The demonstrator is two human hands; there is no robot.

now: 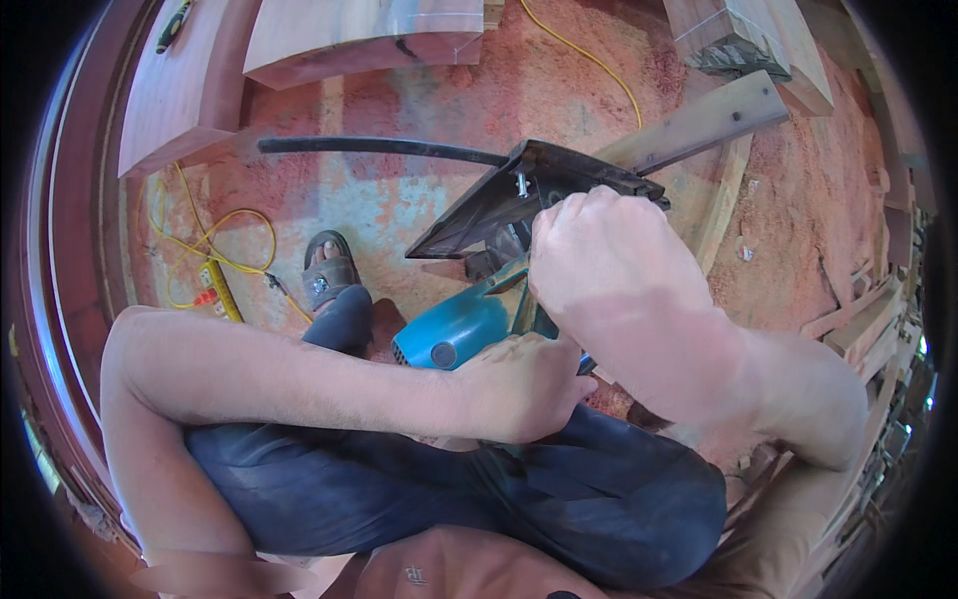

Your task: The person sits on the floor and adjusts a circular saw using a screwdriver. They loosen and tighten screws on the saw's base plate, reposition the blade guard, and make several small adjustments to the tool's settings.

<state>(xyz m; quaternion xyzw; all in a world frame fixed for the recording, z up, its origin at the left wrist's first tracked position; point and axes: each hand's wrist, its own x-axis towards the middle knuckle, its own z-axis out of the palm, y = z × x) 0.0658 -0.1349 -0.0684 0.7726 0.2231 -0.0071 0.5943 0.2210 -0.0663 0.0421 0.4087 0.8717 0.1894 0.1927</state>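
Note:
A teal power tool (454, 324), which looks like a circular saw, is tipped up in front of my knees. Its dark, flat base plate (469, 212) faces partly upward, and a small metal bolt stands out of it. My left hand (524, 384) is closed against the tool's near side, at what seems to be its handle; most of the grip is hidden. Over the right part of the plate, my right hand (619, 245) forms a fist with its knuckles up. Whatever its fingers hold is hidden beneath it.
A black bar (379, 148) runs left from the plate. Behind it lie thick timber pieces (364, 35) and a plank (699, 125). A yellow cord (239, 265) and power strip (220, 290) lie by my sandalled foot (329, 270). Wood scraps (868, 324) are heaped right, over sawdust-covered floor.

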